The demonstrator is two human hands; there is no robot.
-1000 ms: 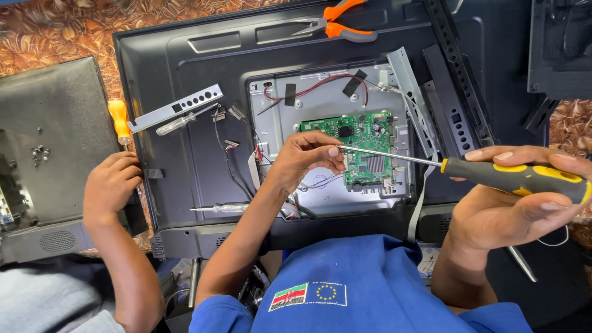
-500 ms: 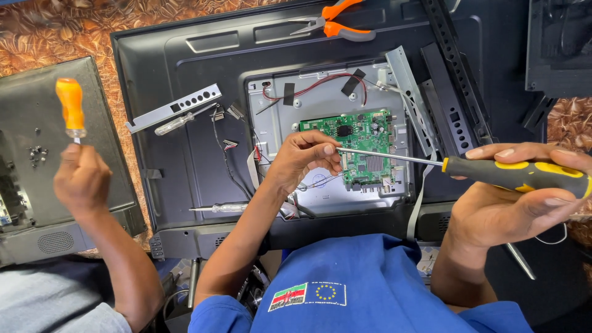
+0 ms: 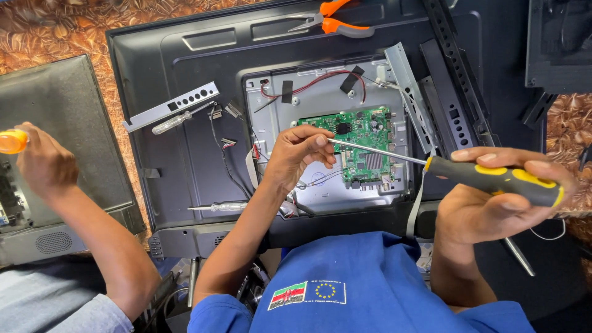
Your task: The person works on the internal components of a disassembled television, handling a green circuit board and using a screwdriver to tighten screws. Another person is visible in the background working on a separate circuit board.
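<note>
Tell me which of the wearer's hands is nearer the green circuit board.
Left. The left hand sits at the green circuit board's left edge; the right hand is off to its lower right, gripping the screwdriver.

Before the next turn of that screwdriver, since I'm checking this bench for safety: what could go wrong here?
The left hand pinches the metal shaft near its tip while the right hand grips the yellow-and-black screwdriver; a slip could jab the fingers or gouge the green circuit board beside them. Loose wires lie close to the left forearm and might snag. A co-worker's hand with an orange-handled tool works close by, so a bump seems possible.
</note>
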